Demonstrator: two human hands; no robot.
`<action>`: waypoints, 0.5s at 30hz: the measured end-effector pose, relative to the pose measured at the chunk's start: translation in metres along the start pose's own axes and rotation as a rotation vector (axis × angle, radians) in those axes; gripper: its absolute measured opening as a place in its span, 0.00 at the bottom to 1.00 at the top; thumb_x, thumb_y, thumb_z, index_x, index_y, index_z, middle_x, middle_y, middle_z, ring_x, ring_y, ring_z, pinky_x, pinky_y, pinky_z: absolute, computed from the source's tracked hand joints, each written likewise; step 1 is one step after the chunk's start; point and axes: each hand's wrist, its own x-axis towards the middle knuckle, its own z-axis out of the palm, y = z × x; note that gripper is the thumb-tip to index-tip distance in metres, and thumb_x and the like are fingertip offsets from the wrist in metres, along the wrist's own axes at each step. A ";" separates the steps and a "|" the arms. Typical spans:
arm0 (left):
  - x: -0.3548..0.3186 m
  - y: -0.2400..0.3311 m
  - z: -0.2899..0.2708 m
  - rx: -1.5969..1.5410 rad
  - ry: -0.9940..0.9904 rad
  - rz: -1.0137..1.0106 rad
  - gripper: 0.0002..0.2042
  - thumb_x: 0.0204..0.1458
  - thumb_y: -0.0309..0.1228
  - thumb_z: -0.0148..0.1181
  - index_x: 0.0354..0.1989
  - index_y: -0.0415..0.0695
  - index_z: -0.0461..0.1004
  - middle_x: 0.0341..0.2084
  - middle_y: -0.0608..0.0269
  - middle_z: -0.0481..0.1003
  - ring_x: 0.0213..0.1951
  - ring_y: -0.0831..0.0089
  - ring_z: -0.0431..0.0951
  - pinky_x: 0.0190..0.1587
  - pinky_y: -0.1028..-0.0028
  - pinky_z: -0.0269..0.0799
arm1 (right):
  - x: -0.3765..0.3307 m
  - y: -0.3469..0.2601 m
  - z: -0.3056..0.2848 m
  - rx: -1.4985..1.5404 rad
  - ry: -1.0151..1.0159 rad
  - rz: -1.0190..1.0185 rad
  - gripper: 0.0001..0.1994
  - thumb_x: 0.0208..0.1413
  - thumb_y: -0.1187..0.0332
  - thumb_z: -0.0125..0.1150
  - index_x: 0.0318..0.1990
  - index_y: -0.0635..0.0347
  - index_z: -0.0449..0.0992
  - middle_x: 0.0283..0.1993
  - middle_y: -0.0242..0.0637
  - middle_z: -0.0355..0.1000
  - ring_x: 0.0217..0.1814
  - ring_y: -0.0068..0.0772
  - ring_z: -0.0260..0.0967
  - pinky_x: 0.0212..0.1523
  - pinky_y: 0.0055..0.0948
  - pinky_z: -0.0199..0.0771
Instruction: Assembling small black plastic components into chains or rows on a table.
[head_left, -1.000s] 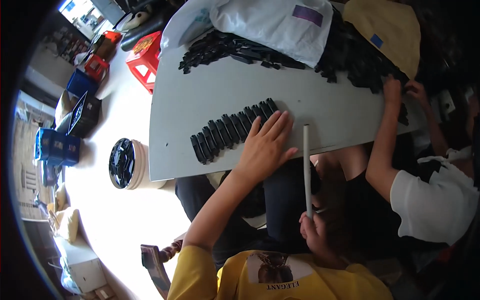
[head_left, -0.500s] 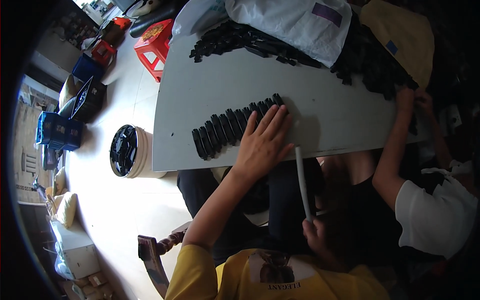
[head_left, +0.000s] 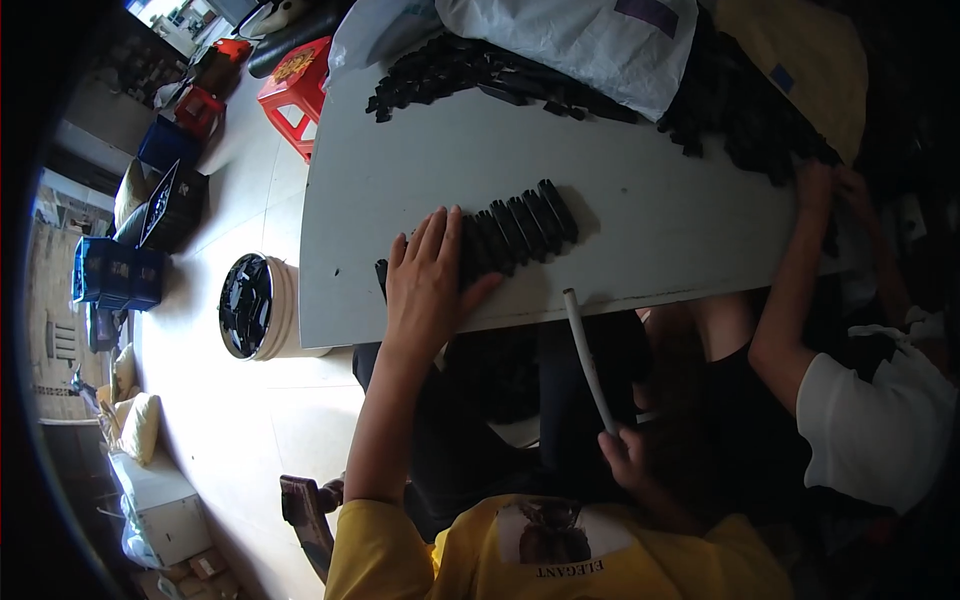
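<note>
My left hand lies flat, fingers stretched out, over the left part of a row of black plastic pieces on the table. These long, narrow pieces lie side by side near the front edge; my palm hides some, and the end of one shows left of my fingers. My right hand, below the table edge, is closed round the lower end of a long pale grey rod, perhaps a tube. The rod stands tilted, its upper end just in front of the table edge.
Heaps of black pieces and a white plastic bag cover the far side of the grey table. At right, another person's hands touch the heap. A bucket of black pieces and a red stool stand left.
My left hand has slid left along the row, uncovering the pieces at its right end. My right hand has shifted slightly left with the rod.
</note>
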 end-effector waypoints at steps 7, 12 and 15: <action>-0.011 -0.010 -0.010 0.078 0.044 -0.025 0.42 0.43 0.51 0.65 0.66 0.45 0.55 0.63 0.55 0.61 0.65 0.59 0.58 0.66 0.52 0.45 | 0.001 0.003 0.010 -0.022 -0.026 0.006 0.14 0.59 0.64 0.57 0.24 0.57 0.65 0.18 0.20 0.53 0.21 0.12 0.49 0.21 0.21 0.49; -0.007 -0.011 -0.011 0.041 -0.002 -0.021 0.44 0.42 0.53 0.65 0.66 0.47 0.56 0.63 0.58 0.61 0.65 0.61 0.58 0.66 0.49 0.43 | 0.000 -0.002 -0.003 -0.043 0.011 -0.026 0.13 0.59 0.63 0.57 0.25 0.58 0.67 0.17 0.22 0.56 0.20 0.12 0.53 0.21 0.21 0.52; -0.007 -0.013 -0.007 -0.022 -0.050 -0.067 0.43 0.40 0.51 0.66 0.65 0.46 0.57 0.63 0.57 0.61 0.65 0.61 0.59 0.65 0.47 0.44 | 0.008 -0.008 0.005 -0.100 0.035 -0.088 0.12 0.59 0.62 0.57 0.26 0.59 0.70 0.17 0.25 0.60 0.19 0.15 0.57 0.21 0.22 0.56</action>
